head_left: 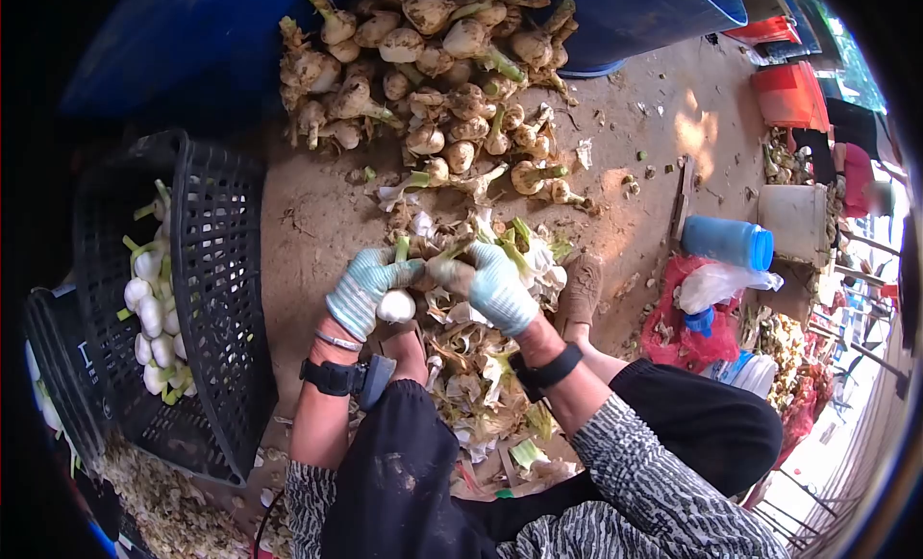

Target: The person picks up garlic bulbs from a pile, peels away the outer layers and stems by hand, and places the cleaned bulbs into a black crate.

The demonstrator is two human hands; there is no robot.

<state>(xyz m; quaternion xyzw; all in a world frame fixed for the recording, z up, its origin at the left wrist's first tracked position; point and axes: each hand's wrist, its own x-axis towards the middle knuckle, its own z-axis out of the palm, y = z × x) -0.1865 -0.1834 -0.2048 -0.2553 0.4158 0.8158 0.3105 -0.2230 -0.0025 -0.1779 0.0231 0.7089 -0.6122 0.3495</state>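
Observation:
My left hand (pixel 370 288), in a striped whitish-green glove, is closed around a white garlic bulb (pixel 395 306) whose short green stem (pixel 402 248) sticks up past the fingers. Close beside it on the right is my right hand (pixel 495 288), gloved the same way. Its soiled fingertips are curled together and blurred by motion; what they pinch cannot be made out. Beneath both hands lies a heap of garlic skins and leaf scraps (pixel 471 367). Farther forward is a pile of soil-covered garlic bulbs (pixel 433 88) with stems.
To the left, a black plastic crate (pixel 216 271) holds cleaned white garlic bulbs (pixel 149 299). Blue containers (pixel 654 21) stand behind the pile. A blue jug (pixel 721 242), a red mesh bag (pixel 673 314) and a white bucket (pixel 793 213) are at right. Another person (pixel 854 179) is at the far right.

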